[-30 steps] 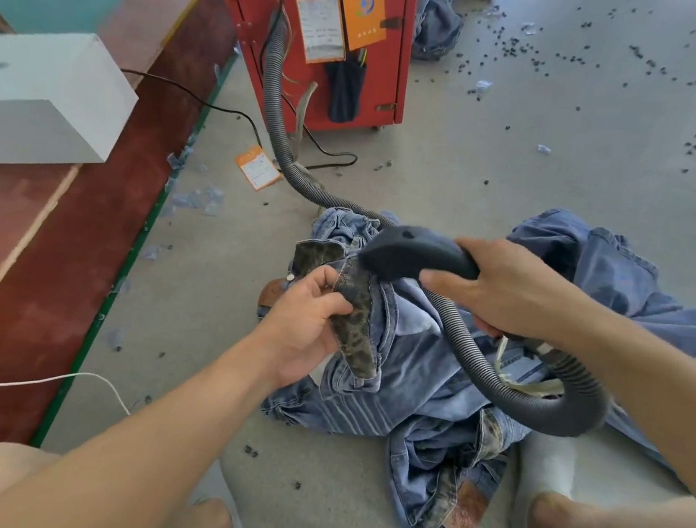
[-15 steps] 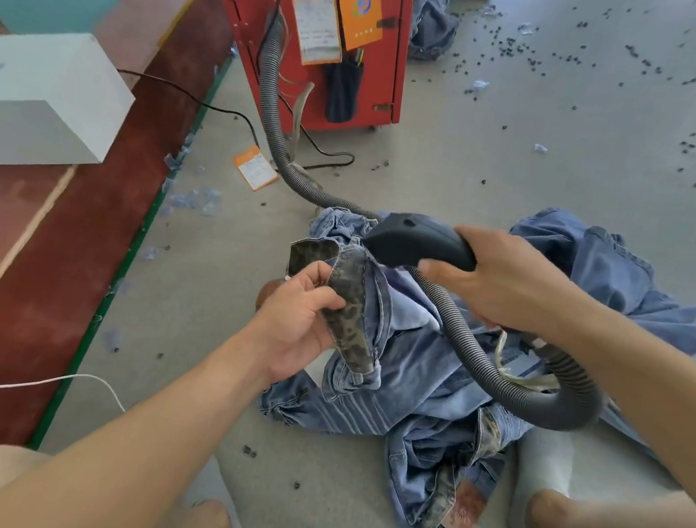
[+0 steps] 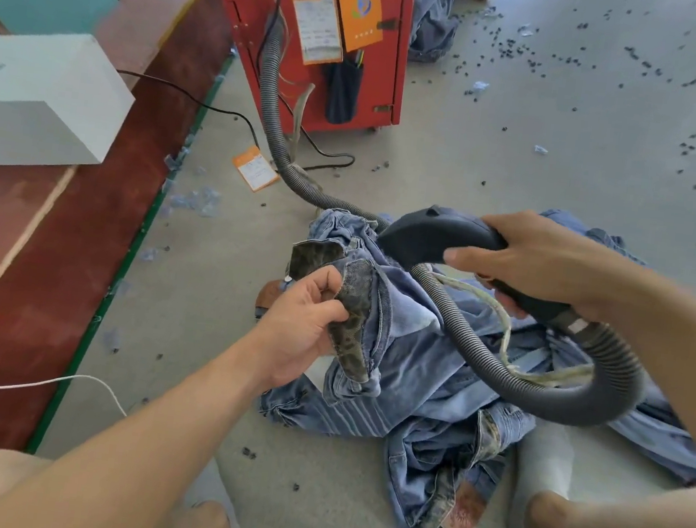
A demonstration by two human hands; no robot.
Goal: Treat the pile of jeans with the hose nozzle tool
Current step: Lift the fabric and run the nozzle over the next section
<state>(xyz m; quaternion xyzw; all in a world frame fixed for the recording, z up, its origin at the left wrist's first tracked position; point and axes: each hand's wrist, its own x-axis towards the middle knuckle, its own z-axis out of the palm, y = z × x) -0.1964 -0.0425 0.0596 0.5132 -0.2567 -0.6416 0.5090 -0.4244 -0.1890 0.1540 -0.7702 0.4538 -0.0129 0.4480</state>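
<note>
A pile of blue jeans (image 3: 419, 386) lies on the grey floor in front of me. My left hand (image 3: 308, 324) grips a raised fold of denim with a dark patterned lining (image 3: 356, 308). My right hand (image 3: 544, 261) holds the dark hose nozzle tool (image 3: 433, 234) by its handle, its tip pointing left just above and right of that fold. The grey ribbed hose (image 3: 612, 384) loops down from the handle, crosses the pile and runs back to a red machine (image 3: 322, 32).
The red machine stands at the back with orange tags and a black cable (image 3: 225, 108). A white box (image 3: 37, 98) sits on a red-brown platform on the left. Dark scraps dot the floor. My sandalled feet (image 3: 539, 476) flank the pile.
The nozzle and my right hand have shifted slightly right and away from the fold. My left hand keeps its grip on the denim fold.
</note>
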